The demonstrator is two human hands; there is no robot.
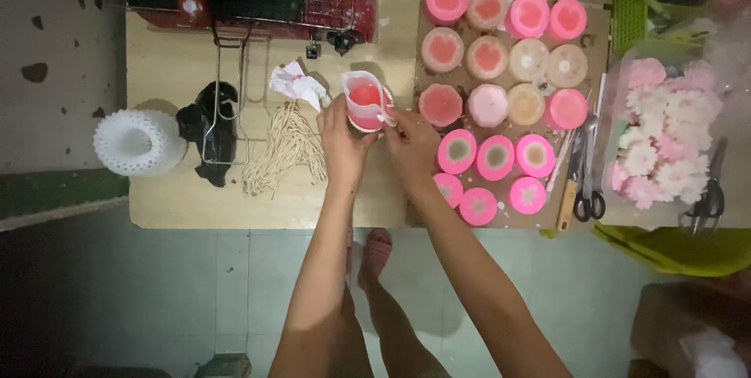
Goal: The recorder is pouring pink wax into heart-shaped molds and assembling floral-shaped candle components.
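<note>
Near the middle of the pale wooden table (172,57), holding a clear jug (365,99) of pink liquid upright, directly above a round mould (357,123) mostly hidden beneath it. Left hand (342,139) curled around the jug's left side, fingers closed against it. Right hand (412,143) pinched at the handle side, fingertips drawn together; hard to tell whether gripping the handle alone or also the rim below. Looks like the filling step, with the jug steadied and level, nothing running from the spout. Next calls for a slow, controlled tilt, spout kept over the mould's centre, the other hand bracing so that nothing slides. Just left of the hands, a loose bundle of pale wicks (285,147) and a crumpled white paper (296,81). Further left, a black rag (211,124) and a white ridged ring (139,141). To the right, rows of filled pink moulds (489,57) on cardboard (422,3), then scissors (588,182) and a tub of pink flowers (665,136).
</note>
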